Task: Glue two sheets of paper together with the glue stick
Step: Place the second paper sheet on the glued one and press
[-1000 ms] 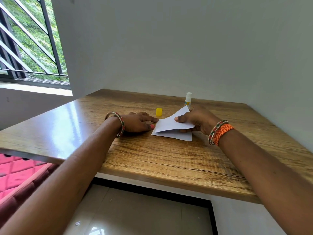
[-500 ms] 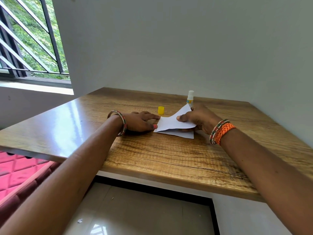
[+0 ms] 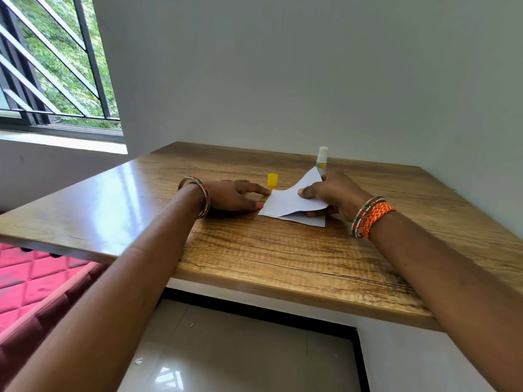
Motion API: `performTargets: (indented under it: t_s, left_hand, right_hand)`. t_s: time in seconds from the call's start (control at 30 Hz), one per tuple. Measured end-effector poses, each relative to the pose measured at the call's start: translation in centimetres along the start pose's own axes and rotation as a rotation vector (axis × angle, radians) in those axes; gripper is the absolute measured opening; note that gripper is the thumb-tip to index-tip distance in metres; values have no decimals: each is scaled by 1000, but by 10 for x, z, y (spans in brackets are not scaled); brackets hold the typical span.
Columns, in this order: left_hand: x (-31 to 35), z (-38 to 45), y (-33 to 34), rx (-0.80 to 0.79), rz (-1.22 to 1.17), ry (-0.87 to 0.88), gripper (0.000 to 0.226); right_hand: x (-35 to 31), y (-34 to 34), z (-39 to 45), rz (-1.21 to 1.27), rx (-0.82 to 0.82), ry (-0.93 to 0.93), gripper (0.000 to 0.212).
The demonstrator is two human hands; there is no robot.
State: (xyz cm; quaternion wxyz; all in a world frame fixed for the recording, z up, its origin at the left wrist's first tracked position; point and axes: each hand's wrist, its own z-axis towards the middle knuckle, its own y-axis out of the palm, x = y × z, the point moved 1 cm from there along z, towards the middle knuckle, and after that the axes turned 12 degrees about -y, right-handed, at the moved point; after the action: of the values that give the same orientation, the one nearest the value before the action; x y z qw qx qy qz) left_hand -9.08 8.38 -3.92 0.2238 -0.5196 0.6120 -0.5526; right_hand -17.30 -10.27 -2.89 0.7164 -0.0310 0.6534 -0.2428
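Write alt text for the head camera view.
A person's right hand lifts one white paper sheet over another on a wooden table, left hand steadying; behind stand an uncapped glue stick and yellow cap.

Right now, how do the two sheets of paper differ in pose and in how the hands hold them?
The top sheet is raised at its right side, tilted; the bottom sheet lies flat on the table. The right hand pinches the top sheet; the left hand rests its straight fingers at the sheets' left edge. The top sheet shows most of its face; the bottom sheet is mostly covered. Both are white.
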Motion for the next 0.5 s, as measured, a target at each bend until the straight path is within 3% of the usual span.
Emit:
performTargets:
  t_s: [0.5]
  left_hand:
    - [-1,2,2,14,143,-35,51]
  right_hand:
    - [1,-1,4,92,-8,41,46]
